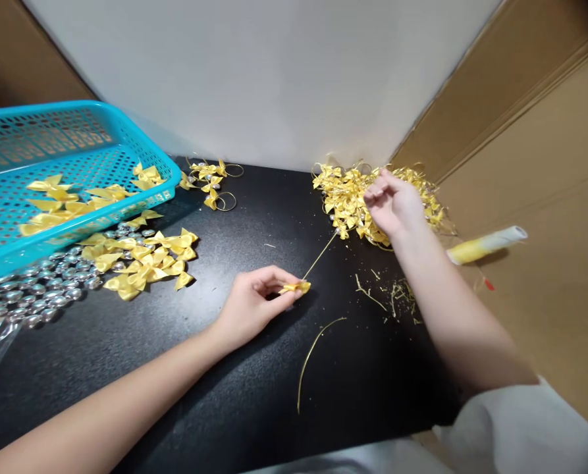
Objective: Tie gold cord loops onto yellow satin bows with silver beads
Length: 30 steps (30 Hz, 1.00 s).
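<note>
My left hand (254, 301) rests on the black table (254, 395) and pinches a small yellow ribbon bow (296, 287) between thumb and fingers. A thin gold cord (319, 255) runs from that bow up to the right. My right hand (392, 201) lies over a heap of finished yellow bows with gold loops (346, 197) at the back of the table, its fingers curled and pinching into the heap; what it grips is hidden.
A blue perforated basket (7, 197) with several bows sits at the left. Loose yellow bows (143, 260) and silver beads (37, 293) lie before it. A loose gold cord (313, 352) and scraps (397, 293) lie nearby. Cardboard walls (545, 164) and a glue stick (486, 245) stand at right.
</note>
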Tool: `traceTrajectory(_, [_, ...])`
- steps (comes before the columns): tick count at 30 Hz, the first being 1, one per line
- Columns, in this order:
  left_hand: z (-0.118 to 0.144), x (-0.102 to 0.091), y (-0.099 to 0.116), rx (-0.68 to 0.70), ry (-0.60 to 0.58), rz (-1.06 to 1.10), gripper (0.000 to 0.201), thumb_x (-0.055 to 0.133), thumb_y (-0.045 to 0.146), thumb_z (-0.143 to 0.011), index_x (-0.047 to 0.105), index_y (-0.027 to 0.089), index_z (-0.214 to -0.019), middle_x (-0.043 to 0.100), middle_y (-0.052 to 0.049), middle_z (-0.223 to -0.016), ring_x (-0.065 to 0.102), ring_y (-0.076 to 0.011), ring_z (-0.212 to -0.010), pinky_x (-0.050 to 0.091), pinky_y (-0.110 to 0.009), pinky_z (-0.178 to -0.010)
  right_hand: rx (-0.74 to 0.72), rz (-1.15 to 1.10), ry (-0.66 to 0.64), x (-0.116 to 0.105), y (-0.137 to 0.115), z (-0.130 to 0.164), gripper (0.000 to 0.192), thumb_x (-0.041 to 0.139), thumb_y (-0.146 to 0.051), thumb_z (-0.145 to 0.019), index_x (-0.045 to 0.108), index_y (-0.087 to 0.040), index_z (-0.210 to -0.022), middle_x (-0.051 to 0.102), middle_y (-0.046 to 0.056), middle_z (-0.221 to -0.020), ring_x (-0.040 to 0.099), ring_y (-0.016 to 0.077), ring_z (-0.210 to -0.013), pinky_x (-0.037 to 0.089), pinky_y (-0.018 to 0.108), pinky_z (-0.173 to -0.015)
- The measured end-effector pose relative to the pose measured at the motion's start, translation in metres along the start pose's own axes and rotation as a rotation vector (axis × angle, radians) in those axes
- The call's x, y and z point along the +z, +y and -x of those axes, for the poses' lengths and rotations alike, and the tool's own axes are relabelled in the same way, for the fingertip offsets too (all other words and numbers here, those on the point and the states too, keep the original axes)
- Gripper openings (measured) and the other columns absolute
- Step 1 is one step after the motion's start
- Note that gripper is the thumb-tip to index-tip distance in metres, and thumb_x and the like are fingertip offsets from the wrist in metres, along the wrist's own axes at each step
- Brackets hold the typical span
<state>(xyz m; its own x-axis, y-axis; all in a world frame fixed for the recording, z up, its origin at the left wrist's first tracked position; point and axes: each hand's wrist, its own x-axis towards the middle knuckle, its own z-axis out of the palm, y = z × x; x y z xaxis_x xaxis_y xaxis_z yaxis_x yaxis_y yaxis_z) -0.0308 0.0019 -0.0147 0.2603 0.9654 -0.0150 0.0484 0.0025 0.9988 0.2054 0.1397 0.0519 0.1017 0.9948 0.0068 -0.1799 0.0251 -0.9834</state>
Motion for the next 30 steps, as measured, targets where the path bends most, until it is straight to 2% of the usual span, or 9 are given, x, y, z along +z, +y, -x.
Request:
traceTrajectory(4, [0.015, -0.002, 0.005, 0.421, -0.086, -0.545, 0.008, 0.063, 0.018, -0.085, 0.069, 0.018, -0.09, 0.076, -0.008, -0.094, 0.071, -0.0194, -0.083, 0.056, -0.03, -0.076, 0.114, 0.042, 0.051, 0.022, 0.006, 0.0, 0.019, 0.049, -0.013, -0.09, 0.047, -0.02, -0.072, 0.047, -0.006, -0.06, 0.04, 0.0044, -0.046, 0.036, 0.016, -0.046])
traceTrajectory(6, [0.024, 0.0, 0.005, 0.552, -0.122, -0.732, 0.013, 0.054, 0.016, -0.09, 0.067, 0.016, -0.092, 0.072, -0.011, -0.097, 0.069, -0.0188, -0.083, 0.056, -0.03, -0.074, 0.147, 0.152, 0.012, 0.035, 0.013, 0.0, 0.014, 0.054, -0.013, -0.087, 0.052, -0.018, -0.075, 0.057, -0.004, -0.066, 0.041, 0.0035, -0.046, 0.032, 0.016, -0.042])
traceTrajectory(9, [0.038, 0.005, 0.004, 0.569, -0.202, -0.946, 0.022, 0.044, 0.017, -0.096, 0.065, 0.015, -0.093, 0.067, -0.008, -0.088, 0.065, -0.0165, -0.073, 0.056, -0.027, -0.064, 0.175, 0.365, -0.049, 0.054, 0.03, -0.004, 0.011, 0.06, -0.012, -0.083, 0.056, -0.017, -0.074, 0.057, -0.003, -0.065, 0.039, 0.003, -0.043, 0.031, 0.017, -0.04])
traceTrajectory(12, [0.045, 0.01, 0.001, 0.584, -0.285, -1.102, 0.025, 0.041, 0.015, -0.097, 0.065, 0.013, -0.09, 0.063, -0.006, -0.079, 0.06, -0.0166, -0.065, 0.055, -0.028, -0.057, 0.177, 0.472, -0.072, 0.07, 0.053, -0.01, 0.01, 0.062, -0.01, -0.078, 0.061, -0.015, -0.069, 0.056, -0.003, -0.056, 0.042, 0.0051, -0.042, 0.038, 0.02, -0.043])
traceTrajectory(15, [0.045, 0.013, -0.002, 0.594, -0.298, -1.184, 0.026, 0.04, 0.013, -0.096, 0.065, 0.009, -0.091, 0.062, -0.008, -0.079, 0.06, -0.0186, -0.065, 0.056, -0.031, -0.055, 0.112, 0.591, -0.092, 0.08, 0.074, -0.013, 0.007, 0.068, -0.012, -0.07, 0.066, -0.015, -0.063, 0.062, -0.001, -0.057, 0.056, 0.0108, -0.052, 0.049, 0.027, -0.06])
traceTrajectory(17, [0.044, 0.013, -0.003, 0.592, -0.277, -1.193, 0.026, 0.039, 0.014, -0.097, 0.064, 0.008, -0.095, 0.063, -0.009, -0.08, 0.061, -0.02, -0.066, 0.057, -0.033, -0.055, 0.055, 0.672, -0.112, 0.083, 0.082, -0.013, 0.008, 0.071, -0.013, -0.065, 0.067, -0.015, -0.059, 0.067, 0.001, -0.063, 0.064, 0.0153, -0.066, 0.051, 0.03, -0.072])
traceTrajectory(23, [0.044, 0.014, -0.005, 0.562, -0.238, -1.128, 0.024, 0.041, 0.018, -0.097, 0.063, 0.01, -0.102, 0.064, -0.008, -0.082, 0.062, -0.0201, -0.071, 0.059, -0.034, -0.062, -0.032, 0.847, -0.134, 0.086, 0.09, -0.014, 0.009, 0.07, -0.011, -0.063, 0.066, -0.016, -0.058, 0.071, 0.004, -0.072, 0.066, 0.0182, -0.077, 0.049, 0.029, -0.08])
traceTrajectory(27, [0.044, 0.016, -0.007, 0.532, -0.259, -1.14, 0.022, 0.044, 0.021, -0.097, 0.063, 0.011, -0.103, 0.065, -0.008, -0.084, 0.064, -0.0198, -0.074, 0.06, -0.034, -0.066, -0.054, 0.893, -0.116, 0.089, 0.091, -0.017, 0.01, 0.073, -0.013, -0.064, 0.067, -0.013, -0.072, 0.069, 0.006, -0.079, 0.064, 0.0177, -0.078, 0.048, 0.03, -0.08])
traceTrajectory(30, [0.045, 0.014, -0.005, 0.508, -0.263, -1.077, 0.024, 0.053, 0.025, -0.093, 0.06, 0.009, -0.11, 0.066, -0.012, -0.092, 0.066, -0.0226, -0.08, 0.06, -0.036, -0.069, -0.09, 0.893, -0.138, 0.083, 0.08, -0.003, 0.015, 0.07, -0.015, -0.071, 0.066, -0.014, -0.086, 0.066, 0.002, -0.075, 0.061, 0.0145, -0.073, 0.047, 0.027, -0.076])
